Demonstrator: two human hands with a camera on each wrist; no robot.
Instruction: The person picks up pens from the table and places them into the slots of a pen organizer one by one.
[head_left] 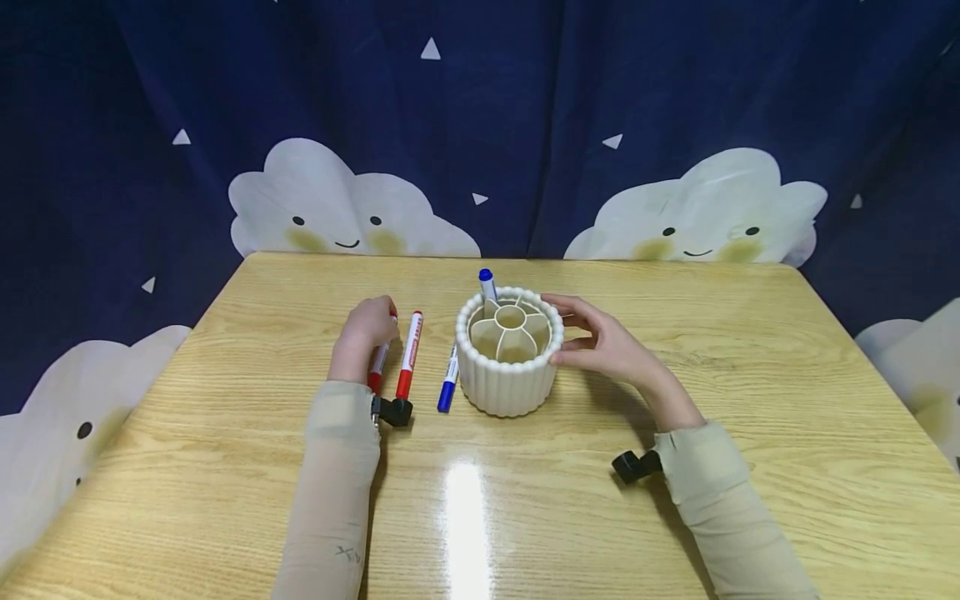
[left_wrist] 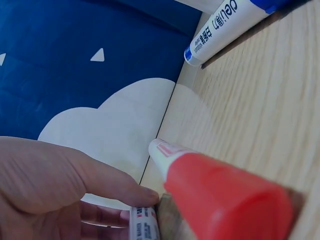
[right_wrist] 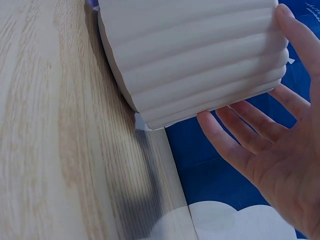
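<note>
Two red-white markers [head_left: 409,357]: the left hand [head_left: 367,327] pinches one; the right hand's [head_left: 609,343] spread fingers grip one ribbed cream cup [head_left: 507,387]; two blue-white markers [head_left: 448,385] show.

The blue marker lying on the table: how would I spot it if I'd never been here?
Find the wooden table, then the white ribbed holder on it. Just left of the holder in the head view lies a white marker with a blue cap. Unlike the blue-topped marker standing in the holder, it lies down; unlike the red-capped marker to its left, its cap is blue.
</note>
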